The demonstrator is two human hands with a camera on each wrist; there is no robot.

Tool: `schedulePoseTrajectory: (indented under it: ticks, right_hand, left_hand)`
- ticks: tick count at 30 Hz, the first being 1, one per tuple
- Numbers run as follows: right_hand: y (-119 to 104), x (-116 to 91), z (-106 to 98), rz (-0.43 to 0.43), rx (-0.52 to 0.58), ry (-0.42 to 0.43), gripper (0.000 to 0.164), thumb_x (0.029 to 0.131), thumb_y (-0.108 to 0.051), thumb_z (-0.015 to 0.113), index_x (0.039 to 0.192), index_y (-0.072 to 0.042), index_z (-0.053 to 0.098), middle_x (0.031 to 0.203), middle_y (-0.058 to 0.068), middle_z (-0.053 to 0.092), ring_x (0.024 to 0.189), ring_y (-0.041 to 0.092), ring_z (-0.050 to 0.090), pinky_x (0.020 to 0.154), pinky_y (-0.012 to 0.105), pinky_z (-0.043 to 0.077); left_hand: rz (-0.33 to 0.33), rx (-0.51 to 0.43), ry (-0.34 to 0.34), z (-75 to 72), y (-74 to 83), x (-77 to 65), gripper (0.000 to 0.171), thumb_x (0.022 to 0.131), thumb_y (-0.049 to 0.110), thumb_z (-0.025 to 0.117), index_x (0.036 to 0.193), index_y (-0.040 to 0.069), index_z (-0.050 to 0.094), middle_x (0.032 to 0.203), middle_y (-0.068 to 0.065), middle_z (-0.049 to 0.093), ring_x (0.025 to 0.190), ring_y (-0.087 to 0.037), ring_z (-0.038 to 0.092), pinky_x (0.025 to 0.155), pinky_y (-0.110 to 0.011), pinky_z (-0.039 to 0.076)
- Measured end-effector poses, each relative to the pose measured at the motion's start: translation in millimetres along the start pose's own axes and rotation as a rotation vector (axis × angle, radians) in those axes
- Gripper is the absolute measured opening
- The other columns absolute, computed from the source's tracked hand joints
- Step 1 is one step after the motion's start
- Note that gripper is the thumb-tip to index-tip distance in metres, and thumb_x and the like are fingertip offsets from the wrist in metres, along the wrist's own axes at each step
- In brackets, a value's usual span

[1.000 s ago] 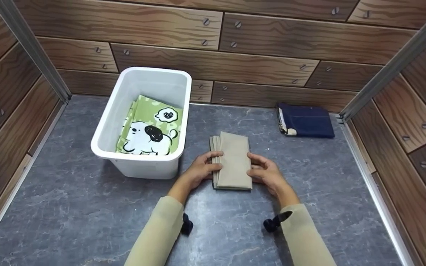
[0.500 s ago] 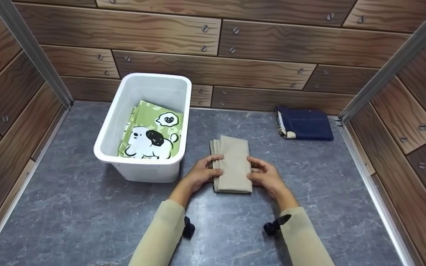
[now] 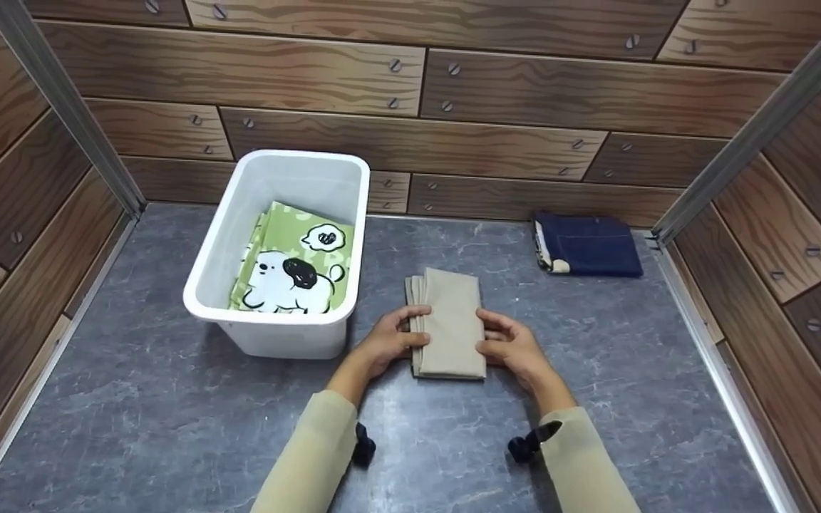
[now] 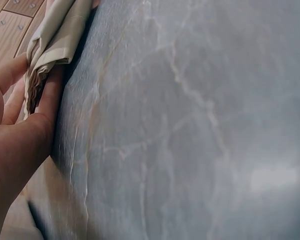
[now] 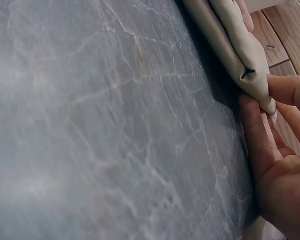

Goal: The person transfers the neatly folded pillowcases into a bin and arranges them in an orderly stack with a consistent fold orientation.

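Note:
In the head view, a beige cloth (image 3: 452, 324), folded into a flat rectangle with several layers showing at its left side, lies between my two hands. My left hand (image 3: 389, 340) grips its left side, thumb and forefinger over the top layer. On the opposite side, my right hand (image 3: 514, 347) holds the edge between thumb and fingers. The left wrist view shows the stacked folds of the cloth (image 4: 60, 37) pinched, with a finger underneath. Smooth rounded folds of the cloth (image 5: 230, 37) show in the right wrist view, with fingertips reaching beneath them.
A white plastic bin (image 3: 275, 335) stands left of my hands, holding a folded green cloth (image 3: 289, 278) with a cartoon dog print. Toward the back right lies a folded navy cloth (image 3: 589, 246). Wood-patterned walls (image 3: 496, 92) enclose the grey marbled surface (image 3: 168, 420).
The whole head view has shifted so everything appears a little lower. Both hands keep their grip on the beige cloth, which stays in the same place beside the bin.

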State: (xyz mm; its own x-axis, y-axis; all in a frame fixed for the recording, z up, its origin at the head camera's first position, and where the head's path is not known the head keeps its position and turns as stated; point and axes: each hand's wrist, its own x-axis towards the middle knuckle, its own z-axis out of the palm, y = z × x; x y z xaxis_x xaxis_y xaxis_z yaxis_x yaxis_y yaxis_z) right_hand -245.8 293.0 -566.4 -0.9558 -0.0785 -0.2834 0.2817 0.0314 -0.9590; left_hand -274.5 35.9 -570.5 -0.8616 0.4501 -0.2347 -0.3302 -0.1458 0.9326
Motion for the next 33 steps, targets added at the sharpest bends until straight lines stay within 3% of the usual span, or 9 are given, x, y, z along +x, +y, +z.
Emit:
schedulePoseTrajectory:
  ticks: [10, 20, 33]
  right_hand:
    - [2.1, -0.5, 1.5, -0.019, -0.003, 0.027, 0.068, 0.081, 0.009, 0.072, 0.144, -0.005, 0.051, 0.131, 0.021, 0.058, 0.106, 0.019, 0.064, 0.077, 0.033, 0.06]
    - [3.4, 2.3, 0.5, -0.051, 0.009, -0.009, 0.071, 0.081, 0.011, 0.071, 0.146, -0.002, 0.047, 0.134, 0.024, 0.054, 0.107, 0.019, 0.064, 0.078, 0.033, 0.06]
    - [-0.8, -1.7, 1.5, -0.028, -0.034, 0.002, 0.071, 0.082, 0.008, 0.073, 0.147, -0.005, 0.048, 0.136, 0.023, 0.054, 0.112, 0.022, 0.062, 0.078, 0.032, 0.06]
  left_hand:
    - [-0.011, -0.01, -0.001, -0.1, 0.3, -1.4, 0.059, 0.085, -0.005, 0.07, 0.141, 0.004, 0.052, 0.123, -0.016, 0.063, 0.094, -0.021, 0.068, 0.078, -0.037, 0.06]
    - [-0.005, -0.019, -0.007, -2.8, -0.7, 0.7, 0.059, 0.085, -0.005, 0.07, 0.141, 0.003, 0.052, 0.122, -0.017, 0.063, 0.094, -0.02, 0.067, 0.079, -0.036, 0.06]
    - [-0.013, -0.02, -0.007, -0.5, 1.5, -1.1, 0.06, 0.086, -0.005, 0.07, 0.142, 0.003, 0.051, 0.124, -0.017, 0.062, 0.096, -0.022, 0.068, 0.08, -0.038, 0.06]
